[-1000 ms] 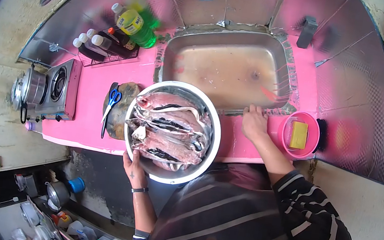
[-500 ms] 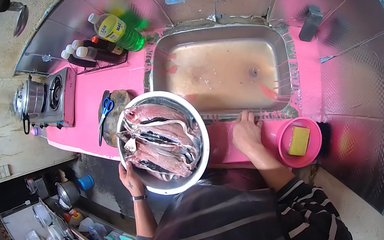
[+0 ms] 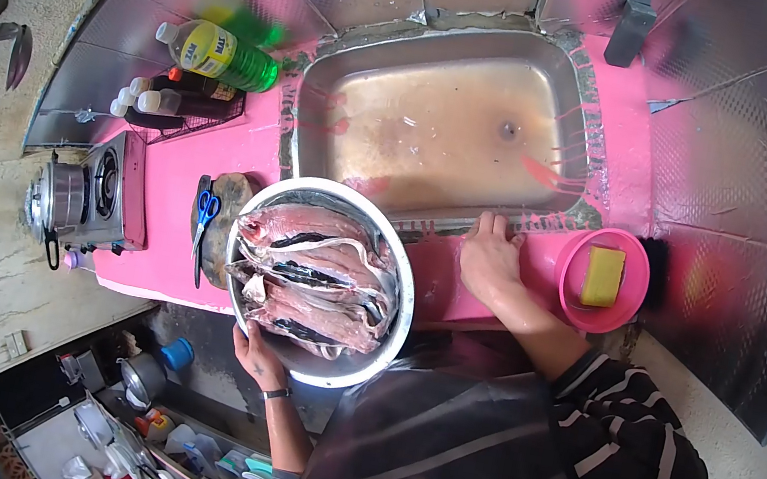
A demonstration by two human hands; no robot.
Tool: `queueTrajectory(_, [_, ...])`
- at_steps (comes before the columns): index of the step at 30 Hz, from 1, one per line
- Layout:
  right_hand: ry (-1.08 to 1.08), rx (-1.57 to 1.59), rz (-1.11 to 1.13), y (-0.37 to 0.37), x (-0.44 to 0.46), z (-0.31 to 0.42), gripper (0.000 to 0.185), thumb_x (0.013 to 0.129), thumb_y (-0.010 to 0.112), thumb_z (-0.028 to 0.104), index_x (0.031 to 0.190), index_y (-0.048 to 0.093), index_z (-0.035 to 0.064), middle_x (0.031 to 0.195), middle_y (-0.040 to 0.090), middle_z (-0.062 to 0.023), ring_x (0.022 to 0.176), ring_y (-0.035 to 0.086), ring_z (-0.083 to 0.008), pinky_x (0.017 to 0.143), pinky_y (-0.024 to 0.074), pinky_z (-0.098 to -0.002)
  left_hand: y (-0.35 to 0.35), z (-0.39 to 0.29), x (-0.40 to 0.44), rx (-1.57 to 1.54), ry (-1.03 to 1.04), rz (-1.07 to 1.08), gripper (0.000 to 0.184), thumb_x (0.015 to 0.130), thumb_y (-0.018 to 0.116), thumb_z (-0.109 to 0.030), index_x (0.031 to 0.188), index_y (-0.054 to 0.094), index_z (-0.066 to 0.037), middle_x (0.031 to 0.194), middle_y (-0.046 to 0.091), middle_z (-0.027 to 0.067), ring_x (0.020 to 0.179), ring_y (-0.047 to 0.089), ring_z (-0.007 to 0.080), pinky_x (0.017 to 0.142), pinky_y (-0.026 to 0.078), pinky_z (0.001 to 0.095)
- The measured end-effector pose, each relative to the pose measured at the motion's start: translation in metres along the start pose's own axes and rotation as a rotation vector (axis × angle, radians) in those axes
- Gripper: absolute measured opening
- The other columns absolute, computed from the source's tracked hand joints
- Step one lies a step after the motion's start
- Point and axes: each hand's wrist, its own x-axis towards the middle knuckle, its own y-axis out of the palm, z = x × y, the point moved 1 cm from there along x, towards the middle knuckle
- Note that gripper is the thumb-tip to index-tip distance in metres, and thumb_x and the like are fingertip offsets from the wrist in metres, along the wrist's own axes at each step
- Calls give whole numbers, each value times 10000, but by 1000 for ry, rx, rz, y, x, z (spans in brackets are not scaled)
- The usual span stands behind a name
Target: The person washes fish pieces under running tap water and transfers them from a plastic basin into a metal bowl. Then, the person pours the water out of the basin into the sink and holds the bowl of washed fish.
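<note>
A round metal bowl (image 3: 403,294) holds several gutted, opened fish (image 3: 312,273) lying side by side. My left hand (image 3: 259,357) grips the bowl's lower left rim, with the fingers partly hidden beneath it. At the front edge of the metal sink (image 3: 320,87), my right hand (image 3: 490,257) rests on the pink counter, its fingers bent over the edge; whether they hold anything is hidden. Blue-handled scissors (image 3: 206,215) lie on a round wooden board (image 3: 223,238) left of the bowl.
Right of my right hand stands a pink tub (image 3: 638,300) with a yellow sponge (image 3: 603,277). A green bottle (image 3: 221,56) and dark bottles stand back left, near a stove (image 3: 124,186) and a pot (image 3: 66,194). Dishes fill a rack at lower left.
The view has shifted, moving the counter and sink within the frame. The bowl appears slightly farther left, still in my left hand. My right hand remains by the sink's front edge.
</note>
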Motion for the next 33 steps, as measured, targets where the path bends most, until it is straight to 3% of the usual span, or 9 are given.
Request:
queueTrajectory(7, [-22, 40, -39, 3, 1, -1, 376, 890, 523, 142, 1115, 616, -145, 1179, 479, -238, 1178, 447, -434, 924, 437, -670, -4, 2, 2, 67, -7, 6, 213, 1012, 554, -210, 1042, 578, -1, 885, 556, -14, 799, 452, 74, 719, 380, 241])
queueTrajectory(28, [-20, 26, -53, 7, 4, -1, 358, 887, 522, 138, 1115, 624, -118, 1153, 494, -211, 1138, 475, -399, 935, 405, -716, 5, -5, -1, 24, -25, -27, 217, 1014, 548, -207, 1062, 580, 2, 890, 552, -12, 805, 452, 80, 729, 381, 247])
queueTrajectory(33, [-29, -2, -28, 4, 4, -1, 387, 909, 510, 148, 1155, 559, -148, 1145, 483, -200, 1108, 479, -371, 929, 433, -687, 3, -6, -1, 37, -30, -11, 228, 1014, 549, -209, 1080, 583, 6, 922, 574, 1, 827, 473, 88, 752, 398, 254])
